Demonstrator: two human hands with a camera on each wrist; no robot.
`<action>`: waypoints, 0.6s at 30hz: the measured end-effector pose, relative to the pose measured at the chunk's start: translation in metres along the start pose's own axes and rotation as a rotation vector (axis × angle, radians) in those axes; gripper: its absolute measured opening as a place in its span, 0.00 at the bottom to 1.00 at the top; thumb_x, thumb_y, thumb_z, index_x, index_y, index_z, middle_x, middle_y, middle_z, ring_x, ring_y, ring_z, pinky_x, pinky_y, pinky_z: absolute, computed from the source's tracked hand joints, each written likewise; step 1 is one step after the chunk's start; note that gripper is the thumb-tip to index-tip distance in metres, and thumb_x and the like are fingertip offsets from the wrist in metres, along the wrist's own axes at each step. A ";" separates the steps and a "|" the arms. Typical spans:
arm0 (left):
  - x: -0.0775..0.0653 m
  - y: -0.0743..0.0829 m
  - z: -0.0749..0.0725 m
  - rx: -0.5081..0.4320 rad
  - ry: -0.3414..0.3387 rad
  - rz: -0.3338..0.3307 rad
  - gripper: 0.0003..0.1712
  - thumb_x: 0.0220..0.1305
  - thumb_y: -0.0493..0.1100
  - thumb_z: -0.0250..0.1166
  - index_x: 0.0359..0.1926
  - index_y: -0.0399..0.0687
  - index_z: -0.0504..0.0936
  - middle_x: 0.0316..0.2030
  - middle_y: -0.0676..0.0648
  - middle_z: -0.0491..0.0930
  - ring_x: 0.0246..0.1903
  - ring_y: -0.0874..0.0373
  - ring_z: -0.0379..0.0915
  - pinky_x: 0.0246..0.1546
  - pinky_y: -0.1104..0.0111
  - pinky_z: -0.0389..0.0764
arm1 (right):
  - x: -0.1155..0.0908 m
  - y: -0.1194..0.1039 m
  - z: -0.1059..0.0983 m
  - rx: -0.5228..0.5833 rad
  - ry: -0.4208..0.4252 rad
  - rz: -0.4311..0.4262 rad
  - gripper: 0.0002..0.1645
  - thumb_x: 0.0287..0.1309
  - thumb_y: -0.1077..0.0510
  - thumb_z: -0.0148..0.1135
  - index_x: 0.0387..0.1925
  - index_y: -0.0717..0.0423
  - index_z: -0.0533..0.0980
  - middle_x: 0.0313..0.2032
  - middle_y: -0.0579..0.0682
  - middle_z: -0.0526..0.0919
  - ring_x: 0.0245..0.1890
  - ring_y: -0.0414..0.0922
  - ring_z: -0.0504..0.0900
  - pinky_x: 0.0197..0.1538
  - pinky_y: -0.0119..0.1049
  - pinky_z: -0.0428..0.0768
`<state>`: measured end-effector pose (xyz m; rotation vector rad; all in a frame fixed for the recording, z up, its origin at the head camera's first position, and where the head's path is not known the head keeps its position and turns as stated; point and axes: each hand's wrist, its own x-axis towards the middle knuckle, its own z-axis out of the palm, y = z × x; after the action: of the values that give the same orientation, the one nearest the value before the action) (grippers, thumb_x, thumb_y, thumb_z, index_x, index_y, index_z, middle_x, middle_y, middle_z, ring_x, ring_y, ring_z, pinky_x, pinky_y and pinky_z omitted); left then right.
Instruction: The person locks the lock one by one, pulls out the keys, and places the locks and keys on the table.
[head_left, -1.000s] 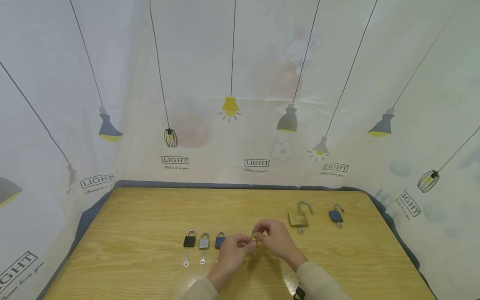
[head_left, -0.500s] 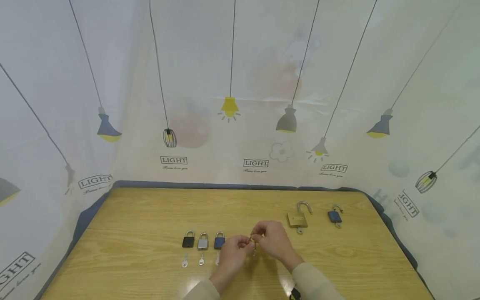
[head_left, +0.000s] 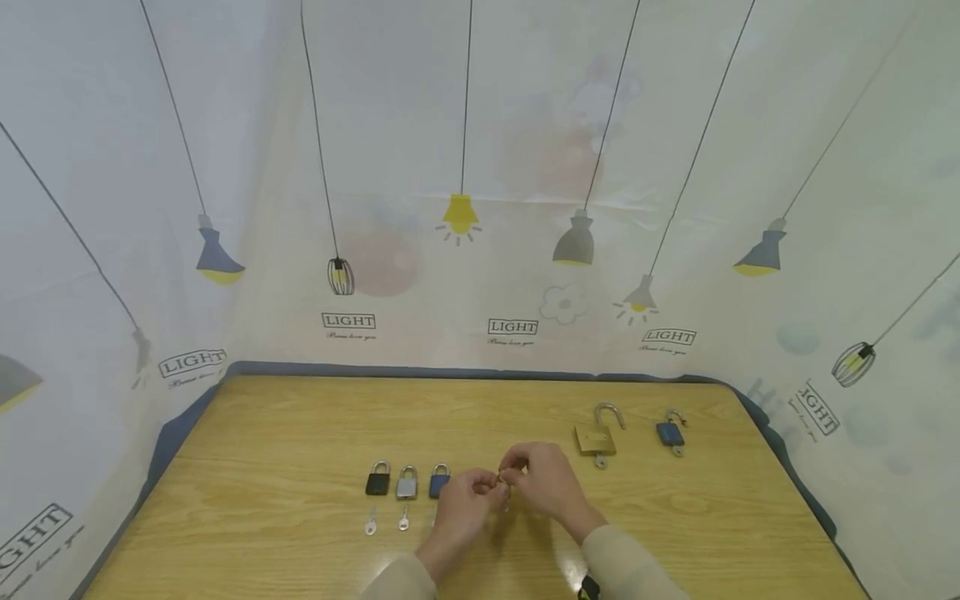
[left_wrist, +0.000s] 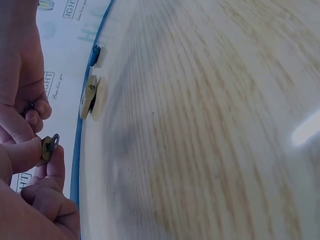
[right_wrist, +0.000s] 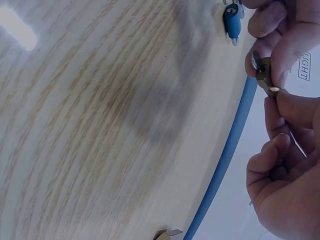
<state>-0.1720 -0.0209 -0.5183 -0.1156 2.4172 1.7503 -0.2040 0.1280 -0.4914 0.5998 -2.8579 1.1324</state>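
Observation:
Above the middle of the table, my left hand (head_left: 467, 502) pinches the body of a small brass padlock (left_wrist: 46, 148) between thumb and fingers. A key (right_wrist: 255, 60) sticks out of its lower end. My right hand (head_left: 547, 483) meets the left from the other side, its thumb and fingertips pinching the shackle end, which they mostly cover. I cannot tell whether this shackle is locked. Beside my left hand, a blue padlock (head_left: 439, 483) lies partly behind the wrist and fingers.
A black padlock (head_left: 378, 481) and a silver padlock (head_left: 407, 486) lie left, with keys (head_left: 404, 521) in front. At the back right lie a large brass padlock (head_left: 595, 440) and another blue padlock (head_left: 670, 433), shackles released, keys inserted. A printed curtain (head_left: 420, 342) borders the table (head_left: 300, 433).
My right hand has shifted slightly left, closer to my left hand. Both hands keep hold of the small brass padlock, and less of it shows between them.

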 end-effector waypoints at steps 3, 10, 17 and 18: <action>0.001 0.000 -0.001 -0.004 -0.014 -0.004 0.08 0.57 0.46 0.68 0.34 0.47 0.81 0.30 0.51 0.80 0.32 0.57 0.73 0.32 0.65 0.74 | 0.000 0.002 -0.002 0.018 -0.009 0.010 0.02 0.52 0.59 0.68 0.29 0.51 0.81 0.28 0.40 0.82 0.28 0.38 0.73 0.32 0.35 0.72; -0.001 0.001 -0.003 -0.047 -0.045 -0.018 0.10 0.57 0.46 0.68 0.36 0.47 0.81 0.31 0.51 0.81 0.33 0.57 0.74 0.34 0.64 0.74 | -0.001 0.005 -0.004 0.053 -0.026 0.019 0.02 0.54 0.58 0.67 0.30 0.50 0.80 0.28 0.40 0.82 0.28 0.38 0.73 0.33 0.35 0.72; -0.003 0.003 -0.009 -0.056 -0.072 -0.007 0.12 0.58 0.49 0.67 0.38 0.47 0.80 0.34 0.49 0.81 0.35 0.55 0.73 0.34 0.63 0.73 | -0.007 0.012 -0.007 0.055 -0.017 0.056 0.03 0.58 0.56 0.64 0.33 0.51 0.80 0.30 0.40 0.81 0.30 0.39 0.74 0.34 0.35 0.72; -0.002 0.003 -0.010 -0.046 -0.075 -0.005 0.13 0.58 0.50 0.67 0.38 0.48 0.80 0.35 0.49 0.80 0.36 0.55 0.73 0.34 0.63 0.73 | -0.009 0.014 -0.007 0.056 -0.018 0.068 0.03 0.58 0.56 0.64 0.33 0.51 0.80 0.30 0.41 0.81 0.30 0.39 0.73 0.34 0.35 0.73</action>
<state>-0.1713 -0.0298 -0.5117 -0.0601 2.3232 1.7762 -0.2017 0.1447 -0.4965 0.5207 -2.8912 1.2266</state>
